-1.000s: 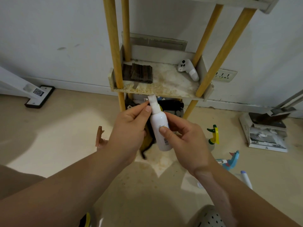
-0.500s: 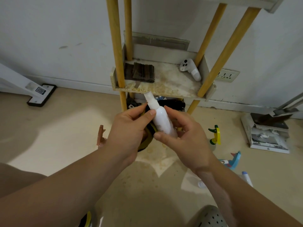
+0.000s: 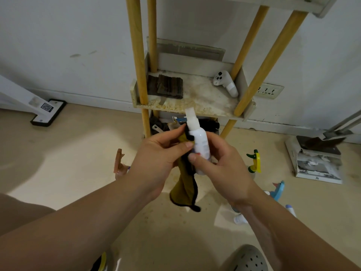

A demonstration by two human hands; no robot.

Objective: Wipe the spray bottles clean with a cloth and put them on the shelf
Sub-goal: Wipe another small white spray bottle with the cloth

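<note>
A small white spray bottle (image 3: 199, 137) stands nearly upright in front of the shelf's front edge. My right hand (image 3: 220, 163) grips its lower body, thumb across the front. My left hand (image 3: 158, 159) holds a mustard-yellow cloth with black trim (image 3: 185, 190) against the bottle's left side; the cloth hangs down below both hands. The stained white shelf (image 3: 207, 102) with yellow wooden posts is just behind. More spray bottles stand on the floor: a yellow-and-green one (image 3: 255, 161), a blue one (image 3: 278, 190) and a brown one (image 3: 119, 163).
On the shelf lie a dark folded cloth (image 3: 166, 89) and a white controller (image 3: 225, 83). Clutter fills the tier below. A wall socket (image 3: 270, 90), a dustpan on a box (image 3: 316, 155) at the right and a mop head (image 3: 48, 112) at the left.
The bottle has gone from tilted left back to nearly upright. The cloth, mostly hidden behind my hands before, now hangs out well below them.
</note>
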